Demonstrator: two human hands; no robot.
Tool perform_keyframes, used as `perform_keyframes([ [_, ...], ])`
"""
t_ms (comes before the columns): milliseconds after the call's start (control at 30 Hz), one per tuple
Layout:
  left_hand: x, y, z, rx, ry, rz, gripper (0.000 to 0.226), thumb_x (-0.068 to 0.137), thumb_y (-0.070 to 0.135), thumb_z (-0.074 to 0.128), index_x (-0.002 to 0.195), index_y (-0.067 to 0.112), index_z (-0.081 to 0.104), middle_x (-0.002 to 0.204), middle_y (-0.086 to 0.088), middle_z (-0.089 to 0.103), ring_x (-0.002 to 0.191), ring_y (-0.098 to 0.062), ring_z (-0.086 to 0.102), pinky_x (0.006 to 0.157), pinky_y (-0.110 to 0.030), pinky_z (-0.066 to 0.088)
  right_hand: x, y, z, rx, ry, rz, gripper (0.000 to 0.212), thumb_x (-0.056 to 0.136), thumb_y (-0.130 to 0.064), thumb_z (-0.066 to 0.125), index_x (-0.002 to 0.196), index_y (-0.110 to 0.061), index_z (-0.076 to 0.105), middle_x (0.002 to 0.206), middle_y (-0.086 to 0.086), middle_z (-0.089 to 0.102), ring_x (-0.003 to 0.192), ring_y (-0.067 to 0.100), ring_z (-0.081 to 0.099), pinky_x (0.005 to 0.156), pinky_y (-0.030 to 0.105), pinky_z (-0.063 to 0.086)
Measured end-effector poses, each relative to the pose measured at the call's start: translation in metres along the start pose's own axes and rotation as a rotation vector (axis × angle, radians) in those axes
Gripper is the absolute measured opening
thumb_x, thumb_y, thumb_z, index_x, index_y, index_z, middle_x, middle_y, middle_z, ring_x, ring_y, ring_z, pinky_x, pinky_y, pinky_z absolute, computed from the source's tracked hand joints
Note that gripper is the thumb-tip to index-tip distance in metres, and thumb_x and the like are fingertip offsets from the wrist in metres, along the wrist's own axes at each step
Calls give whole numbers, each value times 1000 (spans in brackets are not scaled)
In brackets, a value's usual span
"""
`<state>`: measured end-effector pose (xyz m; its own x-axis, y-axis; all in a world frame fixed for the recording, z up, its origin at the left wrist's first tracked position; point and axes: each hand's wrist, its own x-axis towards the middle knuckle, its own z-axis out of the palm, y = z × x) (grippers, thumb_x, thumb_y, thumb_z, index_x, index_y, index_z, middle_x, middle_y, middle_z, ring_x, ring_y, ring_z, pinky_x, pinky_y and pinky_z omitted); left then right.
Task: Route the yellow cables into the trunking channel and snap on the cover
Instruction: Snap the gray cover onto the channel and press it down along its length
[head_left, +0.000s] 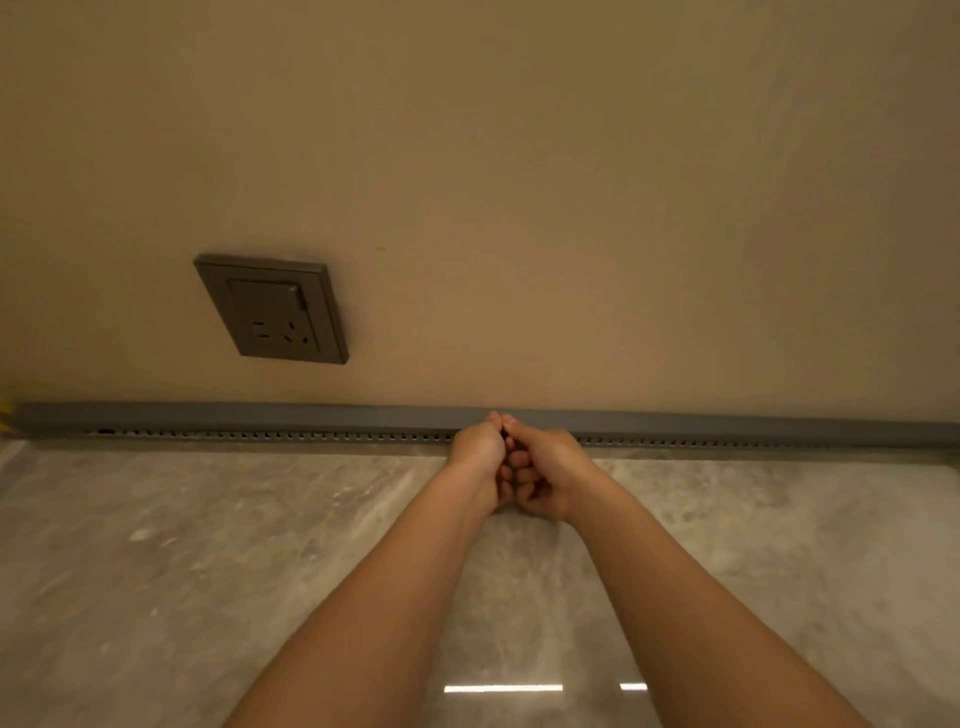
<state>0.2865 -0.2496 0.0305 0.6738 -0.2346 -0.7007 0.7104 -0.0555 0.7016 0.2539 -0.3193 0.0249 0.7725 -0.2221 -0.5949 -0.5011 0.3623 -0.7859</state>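
1. We are on the last step: the grey cover (260, 415) sits on the trunking channel (260, 434) along the foot of the wall (519, 182), at the far edge of the floor (156, 571).
2. Our left hand (478, 457) and right hand (545, 467) meet at the middle, fingers curled in, thumbs pressing the cover.
3. The yellow cables (4, 410) peek out only at the far left end.
4. Next, we think, we should press along the cover until it all clicks.

Both bare hands meet at the long grey plastic trunking cover (311, 415) along the foot of the beige wall (571, 182): left hand (480, 457) and right hand (545, 467) touching, fingers curled, thumbs pressing the cover. A dark grey wall socket (271, 309) sits far left; yellow cable (5, 410) shows at the left edge.
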Motion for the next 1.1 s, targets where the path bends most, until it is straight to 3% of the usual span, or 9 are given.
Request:
perform_keyframes([
  [200, -2, 2, -1, 4, 23, -11, 43, 98, 39, 37, 64, 13, 42, 54, -1, 37, 42, -12, 29, 40, -15, 22, -4, 7, -20, 87, -33, 4, 37, 87, -38, 59, 60, -13, 58, 41, -5, 46, 31, 5, 35, 32, 13, 26],
  [400, -5, -1, 1, -18, 42, 4, 41, 98, 39, 38, 65, 14, 40, 56, -1, 35, 45, -14, 28, 45, -21, 20, -17, -11, -73, 169, 73, -18, 43, 91, -40, 51, 69, -5, 62, 40, -2, 52, 32, 5, 45, 35, 12, 38],
  [533, -6, -1, 2, -61, 66, -1, 42, 97, 39, 41, 65, 12, 42, 57, -1, 36, 47, -14, 30, 46, -22, 23, -20, -20, -115, 123, 188, -38, 42, 95, -33, 49, 71, -1, 62, 43, 2, 56, 36, 7, 52, 37, 16, 45],
  [700, -4, -3, 4, -121, 119, 34, 38, 97, 36, 45, 67, 12, 43, 57, -2, 37, 48, -15, 32, 47, -23, 27, -18, -27, -125, 191, 168, -23, 22, 94, -16, 54, 78, -1, 55, 66, 14, 61, 59, 16, 57, 40, 21, 51],
  [800, 0, -7, 12, -122, 203, 116, 35, 97, 36, 43, 77, 9, 47, 59, -5, 38, 48, -18, 36, 48, -26, 31, -15, -31, -127, 226, 144, 8, 19, 93, -12, 53, 77, -1, 53, 48, 12, 64, 43, 12, 59, 39, 19, 50],
  [933, 6, -14, 30, -158, 387, 165, 47, 97, 42, 39, 116, 2, 53, 64, -6, 40, 48, -21, 42, 47, -29, 38, -10, -32, -128, 274, 112, 49, 23, 94, -11, 51, 74, -1, 52, 41, 10, 60, 30, 8, 50, 33, 13, 41],
  [1000, 6, -19, 41, -148, 434, 165, 51, 96, 46, 38, 117, 1, 52, 64, -6, 43, 48, -21, 46, 46, -27, 38, -7, -32, -130, 267, 83, 70, 25, 95, -12, 49, 74, 0, 52, 39, 8, 57, 27, 6, 45, 31, 11, 34],
  [1100, 4, -28, 63, -83, 354, 130, 48, 94, 50, 38, 103, 6, 56, 65, -4, 46, 47, -19, 47, 45, -23, 34, -3, -33, -133, 280, 37, 109, 24, 96, -13, 48, 77, 1, 52, 36, 6, 56, 26, 6, 43, 30, 10, 31],
])
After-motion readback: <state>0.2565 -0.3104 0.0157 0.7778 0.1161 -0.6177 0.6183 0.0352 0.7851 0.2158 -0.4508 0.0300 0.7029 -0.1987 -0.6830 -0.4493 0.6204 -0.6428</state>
